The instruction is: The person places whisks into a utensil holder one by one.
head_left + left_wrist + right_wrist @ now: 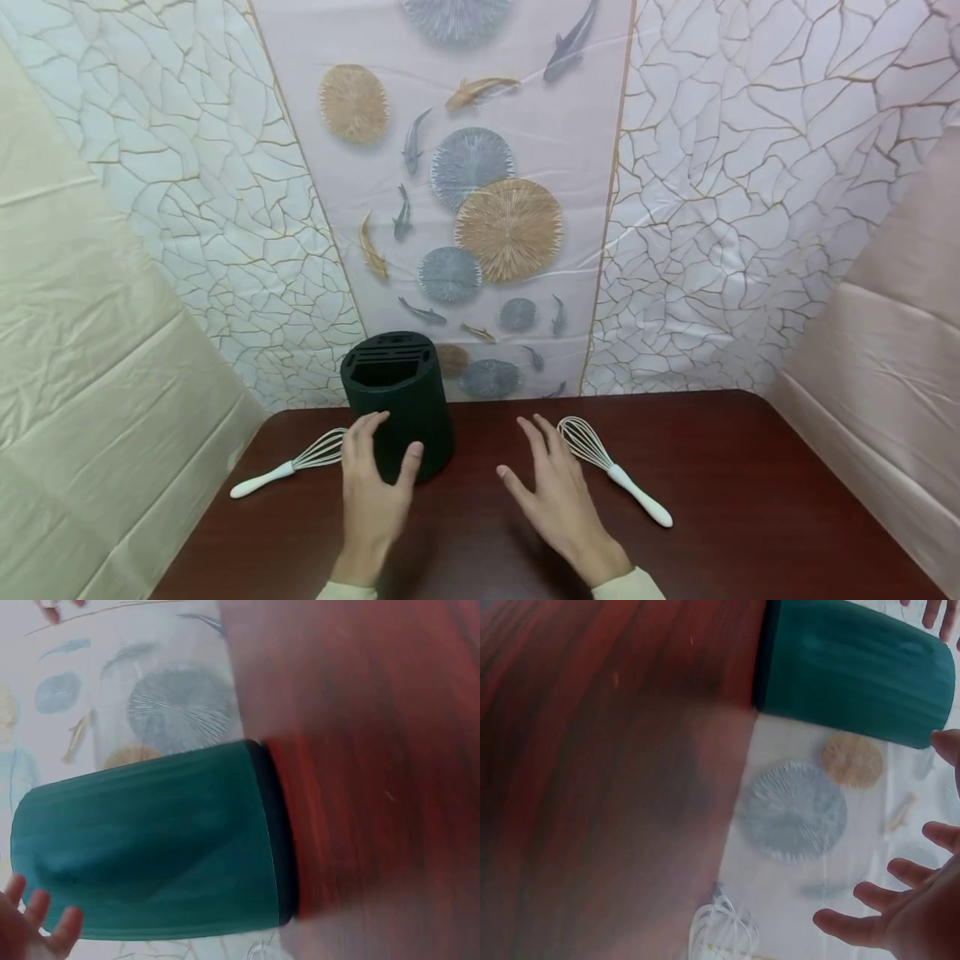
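A dark green knife block (412, 417) with slots and a wide opening in its top stands upright at the back of the table, left of the middle. My left hand (375, 492) hovers before it, fingers spread and holding nothing; the fingers overlap the block in the head view. To the right, my right hand (558, 500) is also spread above the table with nothing in it. A white-handled whisk (633, 493) lies just beyond that hand, its wire end partly behind the fingers. Another white whisk (281, 472) lies left of the block, its wire tip near my left hand.
The dark red-brown table (750, 500) has a rounded far right corner. Behind it hangs a patterned cloth (690, 250) with fish and round shapes. Pale cloth walls (97, 375) close in the left and right sides.
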Demonstrator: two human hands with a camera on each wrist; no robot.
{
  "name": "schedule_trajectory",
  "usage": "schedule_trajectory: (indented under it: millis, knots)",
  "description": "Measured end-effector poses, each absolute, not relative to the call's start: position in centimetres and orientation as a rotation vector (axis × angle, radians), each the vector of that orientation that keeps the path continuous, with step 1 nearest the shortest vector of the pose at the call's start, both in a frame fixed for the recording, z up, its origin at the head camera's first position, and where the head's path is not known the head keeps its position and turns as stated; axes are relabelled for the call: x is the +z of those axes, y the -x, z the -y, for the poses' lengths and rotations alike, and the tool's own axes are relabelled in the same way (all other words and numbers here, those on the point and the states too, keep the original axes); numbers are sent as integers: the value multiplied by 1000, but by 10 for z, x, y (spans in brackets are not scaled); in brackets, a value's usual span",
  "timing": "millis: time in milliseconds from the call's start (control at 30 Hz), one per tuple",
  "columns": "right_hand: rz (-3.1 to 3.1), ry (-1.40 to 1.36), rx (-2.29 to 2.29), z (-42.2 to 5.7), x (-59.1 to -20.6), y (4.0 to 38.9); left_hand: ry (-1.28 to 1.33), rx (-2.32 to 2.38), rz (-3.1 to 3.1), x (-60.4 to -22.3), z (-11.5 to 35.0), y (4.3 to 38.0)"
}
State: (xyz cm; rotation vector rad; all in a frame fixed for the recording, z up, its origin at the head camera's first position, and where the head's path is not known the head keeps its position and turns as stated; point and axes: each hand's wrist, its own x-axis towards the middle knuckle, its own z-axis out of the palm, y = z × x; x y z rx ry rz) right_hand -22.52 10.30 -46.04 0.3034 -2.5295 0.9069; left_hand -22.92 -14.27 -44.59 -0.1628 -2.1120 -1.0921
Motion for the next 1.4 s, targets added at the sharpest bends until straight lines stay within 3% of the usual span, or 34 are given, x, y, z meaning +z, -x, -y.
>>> schedule_trajectory:
  millis: [300,533,1033,1400]
  knots:
    - [2594,-360,1367,-77,-475,232,0,-1365,2005,-441,152,244]
    - [2545,-470,1568,-57,-474,244,25,-1483,1955,-429,170,265]
    - [2589,-595,1364,-33,-456,275,164,-1500,1908,-418,196,302]
    - [2453,-516,1636,-17,-452,292,236,-1571,2044,-414,205,319]
